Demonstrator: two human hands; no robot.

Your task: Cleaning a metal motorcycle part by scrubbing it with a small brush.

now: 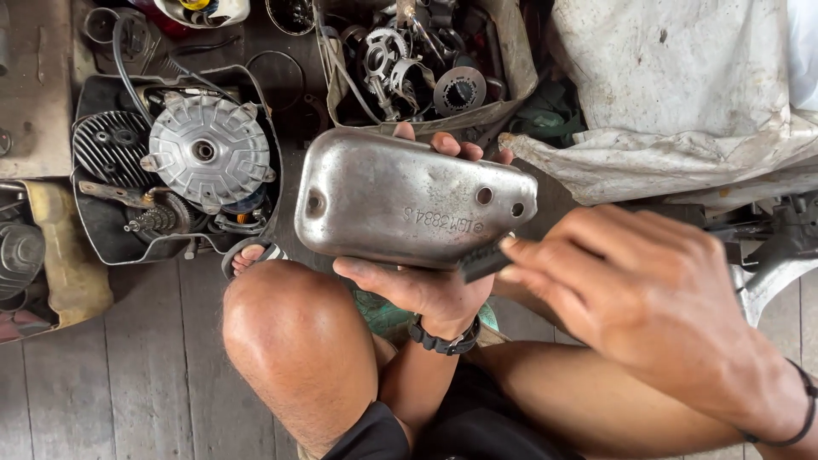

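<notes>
The left hand (pixel 426 294) holds a rounded, dull silver metal cover (pixel 409 200) up in front of the body, just above the bent left knee (pixel 294 341). Its grip is closed around the cover: the thumb lies along the lower edge and the fingertips (pixel 447 143) curl over the upper edge. The cover is tilted, its domed outer face toward the camera, with one small hole near its left end and two near its right end. A black band (pixel 443 341) sits on the left wrist.

The right hand (pixel 639 290) comes in from the right, its grip pinched shut on a small dark ribbed tool (pixel 486 260), whose tip touches the lower right edge of the cover. What kind of tool it is cannot be told. A thin dark cord (pixel 801 409) circles the right wrist.

Beyond the hands, on the worn wooden plank floor (pixel 128 375), a black plastic tray (pixel 94 217) holds a finned silver round engine part (pixel 209 153) and other dark metal pieces. Behind the cover stands a grimy box (pixel 511 60) full of gears and brackets. A dirty white cloth (pixel 682 77) is bunched up at the upper right.
</notes>
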